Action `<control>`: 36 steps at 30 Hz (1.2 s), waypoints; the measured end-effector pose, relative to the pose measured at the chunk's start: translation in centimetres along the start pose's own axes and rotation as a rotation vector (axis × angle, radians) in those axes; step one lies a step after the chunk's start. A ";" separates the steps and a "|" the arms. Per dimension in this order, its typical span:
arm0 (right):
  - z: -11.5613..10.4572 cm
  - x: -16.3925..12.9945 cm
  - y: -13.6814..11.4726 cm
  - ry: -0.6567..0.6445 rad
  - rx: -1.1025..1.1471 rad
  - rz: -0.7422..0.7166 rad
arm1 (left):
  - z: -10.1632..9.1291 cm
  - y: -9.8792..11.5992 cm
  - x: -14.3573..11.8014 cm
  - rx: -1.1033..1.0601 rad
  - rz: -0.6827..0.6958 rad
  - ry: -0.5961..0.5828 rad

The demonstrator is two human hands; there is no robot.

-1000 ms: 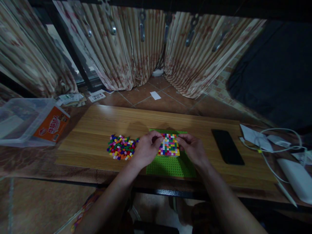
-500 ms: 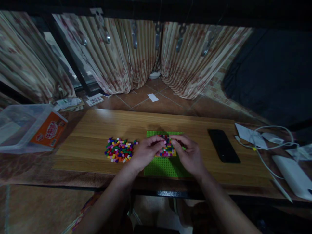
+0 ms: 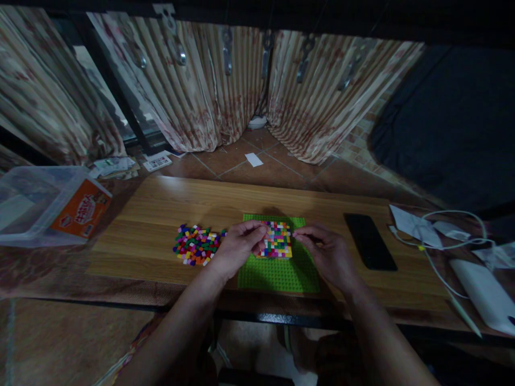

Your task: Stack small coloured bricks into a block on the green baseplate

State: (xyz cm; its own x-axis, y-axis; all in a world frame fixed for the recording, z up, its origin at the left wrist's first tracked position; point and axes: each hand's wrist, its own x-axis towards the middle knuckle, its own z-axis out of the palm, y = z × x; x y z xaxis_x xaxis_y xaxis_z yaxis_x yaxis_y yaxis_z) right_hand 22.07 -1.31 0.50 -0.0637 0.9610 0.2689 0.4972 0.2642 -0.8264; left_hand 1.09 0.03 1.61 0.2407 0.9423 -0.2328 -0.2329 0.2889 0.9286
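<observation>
Green studded baseplate — flat on the wooden desk, near its front edge, the far half covered by a square patch of small multicoloured bricks. Likely light, stiff plastic; each brick is tiny and probably slippery, best pinched by its sides between fingertip and thumb and pressed straight down onto the studs. The plate would likely slide on the smooth wood unless one hand steadies it.

Left hand — fingers curled narrow, tips touching the patch's left edge; whether a brick sits in the pinch cannot be told. Right hand — fingers drawn together at the patch's right edge, likewise unreadable.

Loose brick pile — just left of the left hand, within easy reach, nothing between.

Black phone — right of the plate, beside the right wrist. White cables, papers and a white device — far right. Clear plastic tub with an orange label — far left, well apart.
</observation>
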 end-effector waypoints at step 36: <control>2.2 1.0 2.0 -0.040 0.537 0.508 | -0.6 0.3 0.1 0.063 0.030 0.060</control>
State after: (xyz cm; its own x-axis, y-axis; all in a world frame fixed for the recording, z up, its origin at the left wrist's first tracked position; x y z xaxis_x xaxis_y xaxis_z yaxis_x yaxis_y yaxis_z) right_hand 21.05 0.38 -1.96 0.0249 0.9750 -0.2207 -0.0177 -0.2203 -0.9753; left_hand 0.52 0.35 1.70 0.1768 0.9595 -0.2194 -0.1794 0.2506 0.9513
